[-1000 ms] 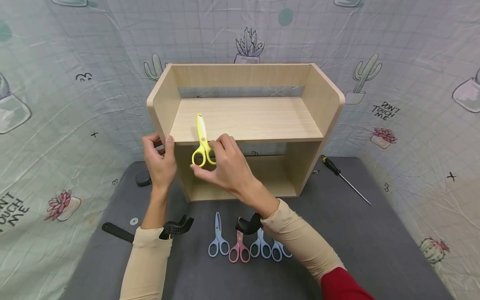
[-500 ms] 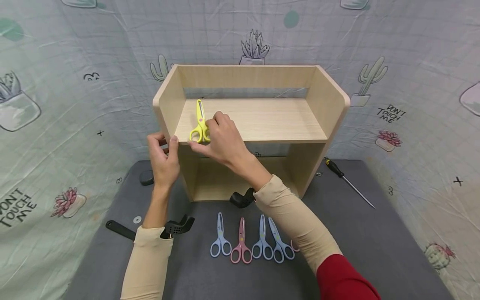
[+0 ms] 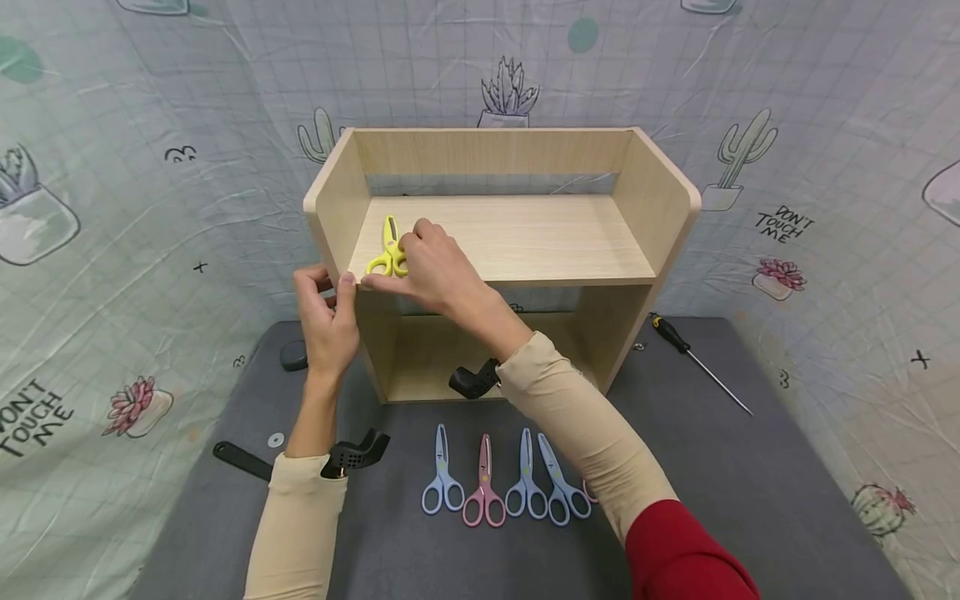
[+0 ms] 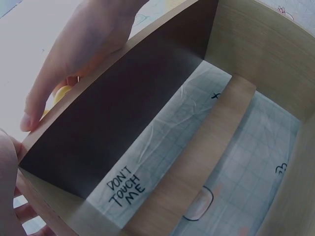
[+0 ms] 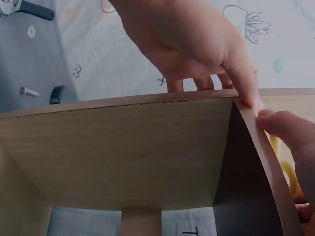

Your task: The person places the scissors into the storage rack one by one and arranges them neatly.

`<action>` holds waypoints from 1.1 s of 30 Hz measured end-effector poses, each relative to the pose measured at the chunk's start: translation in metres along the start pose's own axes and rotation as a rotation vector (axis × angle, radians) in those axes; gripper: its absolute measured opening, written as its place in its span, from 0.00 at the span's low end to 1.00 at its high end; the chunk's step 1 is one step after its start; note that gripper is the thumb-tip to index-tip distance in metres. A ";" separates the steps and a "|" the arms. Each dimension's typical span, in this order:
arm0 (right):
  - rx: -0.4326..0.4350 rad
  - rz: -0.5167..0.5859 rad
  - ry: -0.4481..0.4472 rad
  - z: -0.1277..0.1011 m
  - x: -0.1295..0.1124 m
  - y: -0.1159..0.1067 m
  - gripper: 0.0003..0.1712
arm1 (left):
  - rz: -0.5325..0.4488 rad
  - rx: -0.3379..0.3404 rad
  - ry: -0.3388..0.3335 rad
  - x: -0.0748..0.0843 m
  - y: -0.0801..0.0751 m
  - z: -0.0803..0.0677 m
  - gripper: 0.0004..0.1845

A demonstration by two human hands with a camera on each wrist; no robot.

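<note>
A small wooden shelf unit with two levels stands in the middle of the head view. My left hand grips its left side panel, thumb on the front edge and fingers behind the outer face; the right wrist view shows this hand too. With my right hand I hold yellow scissors at the left end of the upper board, blades pointing to the back. My right thumb lies along the board's front edge. The fingers cover part of the scissors' right handle loop.
On the grey table, a row holds blue scissors, pink scissors and several more, one mostly hidden by the right sleeve. A screwdriver lies right; a black-handled tool, a washer and a black object lie left.
My right hand has carried the yellow scissors from in front of the shelf up onto the upper board, then slightly left and lower. The left hand keeps its grip on the side panel.
</note>
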State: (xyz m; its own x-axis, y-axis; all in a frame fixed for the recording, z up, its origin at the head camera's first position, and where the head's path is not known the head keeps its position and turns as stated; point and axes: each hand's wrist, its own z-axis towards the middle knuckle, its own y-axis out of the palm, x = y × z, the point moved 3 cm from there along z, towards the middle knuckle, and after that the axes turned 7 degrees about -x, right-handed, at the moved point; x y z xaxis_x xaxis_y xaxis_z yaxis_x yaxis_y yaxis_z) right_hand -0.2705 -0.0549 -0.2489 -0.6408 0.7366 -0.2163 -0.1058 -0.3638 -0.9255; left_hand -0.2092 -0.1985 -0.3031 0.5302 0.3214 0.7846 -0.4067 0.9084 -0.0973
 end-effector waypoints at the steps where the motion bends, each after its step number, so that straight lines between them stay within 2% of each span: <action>1: -0.011 0.006 0.005 0.000 0.000 0.000 0.35 | 0.000 -0.001 0.000 0.000 0.000 0.000 0.16; 9: -0.029 0.029 -0.003 0.001 0.002 -0.001 0.37 | 0.005 -0.007 0.002 -0.001 0.001 0.000 0.20; 13: -0.032 0.077 -0.014 0.000 0.004 -0.001 0.39 | 0.009 -0.003 0.000 -0.005 0.001 0.001 0.20; 21: -0.030 0.143 -0.033 0.001 0.005 -0.002 0.23 | 0.010 0.009 -0.023 -0.031 -0.002 0.003 0.21; 28: -0.081 0.136 -0.006 0.006 0.003 -0.002 0.21 | -0.001 0.003 -0.015 -0.028 -0.003 0.002 0.18; 33: -0.101 0.117 0.004 0.009 0.000 -0.002 0.21 | -0.002 0.001 -0.010 -0.034 -0.003 0.004 0.17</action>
State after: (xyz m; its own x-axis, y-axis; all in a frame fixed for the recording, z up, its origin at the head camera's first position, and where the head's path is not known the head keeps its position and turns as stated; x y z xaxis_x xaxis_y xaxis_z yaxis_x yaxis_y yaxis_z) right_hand -0.2776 -0.0594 -0.2443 -0.6411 0.6947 -0.3260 0.0467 -0.3887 -0.9202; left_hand -0.2286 -0.2126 -0.3269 0.5230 0.3171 0.7911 -0.4069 0.9085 -0.0951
